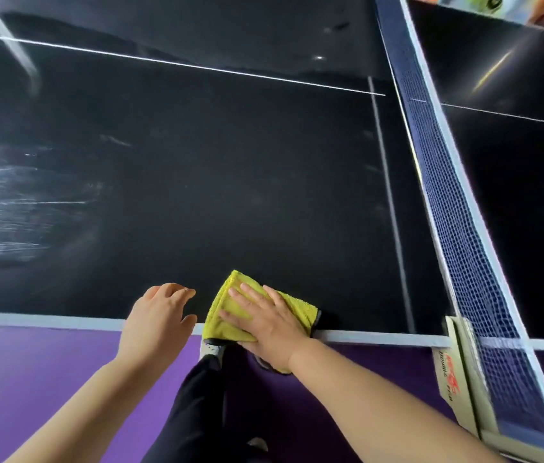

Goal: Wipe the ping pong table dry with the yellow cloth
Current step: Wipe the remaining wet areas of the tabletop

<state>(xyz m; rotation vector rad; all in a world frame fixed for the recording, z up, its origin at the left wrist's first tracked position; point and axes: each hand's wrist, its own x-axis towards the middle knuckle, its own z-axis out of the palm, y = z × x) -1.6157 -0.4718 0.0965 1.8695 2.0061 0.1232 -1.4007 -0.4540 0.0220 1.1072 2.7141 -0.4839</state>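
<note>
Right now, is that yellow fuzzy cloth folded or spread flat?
Folded: the yellow fuzzy cloth shows stacked layers at its edge, a compact pad under the right hand on the black table.

Smooth purple floor underfoot, blurred colourful shapes far upper right.

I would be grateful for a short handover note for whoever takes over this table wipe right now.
Right hand: flat, fingers straight, pressing the yellow cloth at the near white edge of the table; the cloth partly overhangs that edge.
Left hand: holds nothing, fingers relaxed, near the edge beside the cloth, not touching it.
Done: the dark surface ahead of the cloth, towards the net, looks streak-free.
Left: pale, wet-looking streaks at far left; the half beyond the net cannot be judged.
</note>
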